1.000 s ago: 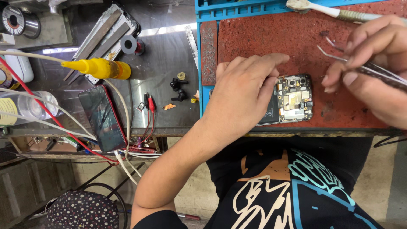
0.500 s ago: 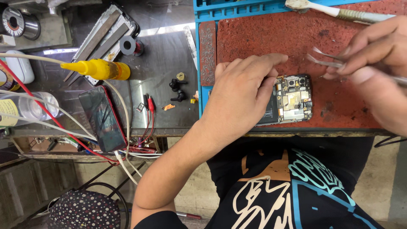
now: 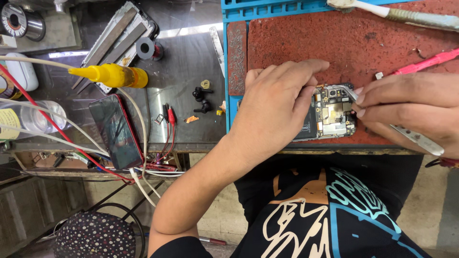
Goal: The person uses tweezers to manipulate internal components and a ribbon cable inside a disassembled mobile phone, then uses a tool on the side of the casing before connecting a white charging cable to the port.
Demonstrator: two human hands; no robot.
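An opened phone (image 3: 333, 113) with its circuit board bare lies near the front edge of a red work mat (image 3: 344, 43). My left hand (image 3: 277, 107) lies flat over the phone's left part and presses it down. My right hand (image 3: 406, 107) grips metal tweezers (image 3: 411, 135), whose tips touch the top of the board near the camera module. A pink tool (image 3: 425, 62) lies just behind my right hand.
A blue tray rim (image 3: 267, 9) frames the mat. A toothbrush (image 3: 397, 14) lies at the back. To the left sit a red-edged phone (image 3: 116, 131), a yellow-handled tool (image 3: 112, 75), cables, small black parts (image 3: 202, 98), a phone frame (image 3: 119, 36) and a solder spool (image 3: 21, 24).
My right hand has come down and left from the mat's right side, bringing the tweezers' tips onto the board. My left hand has stayed on the phone.
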